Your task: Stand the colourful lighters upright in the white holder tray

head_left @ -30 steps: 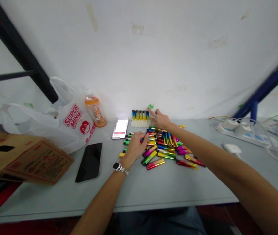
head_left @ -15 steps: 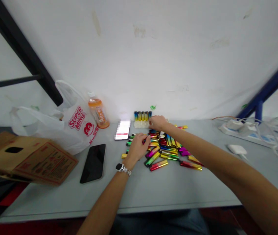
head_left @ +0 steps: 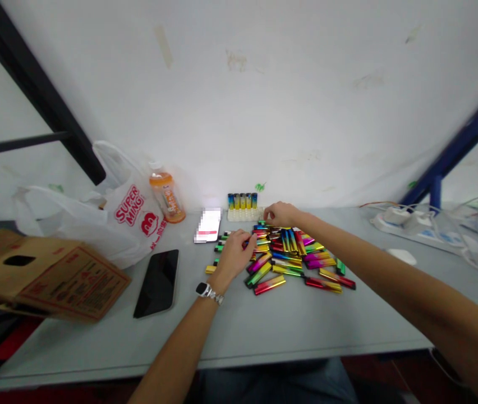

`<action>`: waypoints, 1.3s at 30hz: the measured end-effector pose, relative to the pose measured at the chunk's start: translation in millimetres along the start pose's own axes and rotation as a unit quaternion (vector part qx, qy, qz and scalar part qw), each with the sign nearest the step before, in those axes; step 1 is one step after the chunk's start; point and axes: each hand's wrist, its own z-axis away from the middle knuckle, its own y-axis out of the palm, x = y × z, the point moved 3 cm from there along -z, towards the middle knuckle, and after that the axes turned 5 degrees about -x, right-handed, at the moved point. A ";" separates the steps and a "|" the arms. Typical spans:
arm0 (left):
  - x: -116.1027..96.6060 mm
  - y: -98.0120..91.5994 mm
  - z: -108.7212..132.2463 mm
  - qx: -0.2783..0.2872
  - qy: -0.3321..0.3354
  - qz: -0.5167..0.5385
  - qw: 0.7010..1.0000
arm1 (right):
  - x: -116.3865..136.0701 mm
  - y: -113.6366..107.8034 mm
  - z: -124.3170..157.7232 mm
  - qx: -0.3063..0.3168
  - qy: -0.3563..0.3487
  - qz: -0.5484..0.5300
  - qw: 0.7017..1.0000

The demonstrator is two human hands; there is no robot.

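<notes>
Left hand (head_left: 235,251) curled over the heap's left side, grip unclear | right hand (head_left: 281,214) bent beside the pale, knobbly tray (head_left: 243,215), hold unclear | slim, glossy, metallic-coloured lighters (head_left: 287,256) lay heaped on the smooth grey counter (head_left: 306,320); five stood upright along the tray's back

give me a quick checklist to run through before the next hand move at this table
1. Standing lighters upright in a row: ok, five.
2. White tray in sight: ok, with the standing lighters along its wall side.
3. Right hand holding a lighter: cannot tell; its fingertips are by the tray's right end.
4. Left hand gripping firmly: cannot tell; something small and dark shows at its fingertips.
5. Loose lighters lined up: not ok, they lie jumbled.
6. Black phone apart from the lighters: ok.
</notes>
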 end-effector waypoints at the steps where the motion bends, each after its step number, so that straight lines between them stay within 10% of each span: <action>1: -0.6 0.4 0.2 0.000 0.002 0.001 1.000 | 1.5 -0.5 1.1 0.009 -0.009 0.000 1.000; 14: 4.2 5.5 -0.2 0.012 -0.002 0.012 1.000 | 28.3 3.6 -18.9 0.102 0.023 0.025 0.994; 22: 6.2 2.6 -1.4 -0.009 -0.010 0.016 1.000 | 9.0 4.2 -5.0 -0.100 0.059 -0.204 0.972; 30: 0.8 -0.5 -2.4 -0.015 -0.021 0.029 0.999 | 25.6 5.3 46.7 -0.294 0.118 -0.540 0.780; 35: 1.4 0.5 -2.1 -0.006 -0.022 0.011 1.000 | 48.9 23.0 69.1 -0.305 0.203 -0.695 0.619; 39: 2.7 0.8 -1.6 -0.009 -0.024 0.017 1.000 | 67.3 23.9 79.2 -0.276 0.192 -0.748 0.573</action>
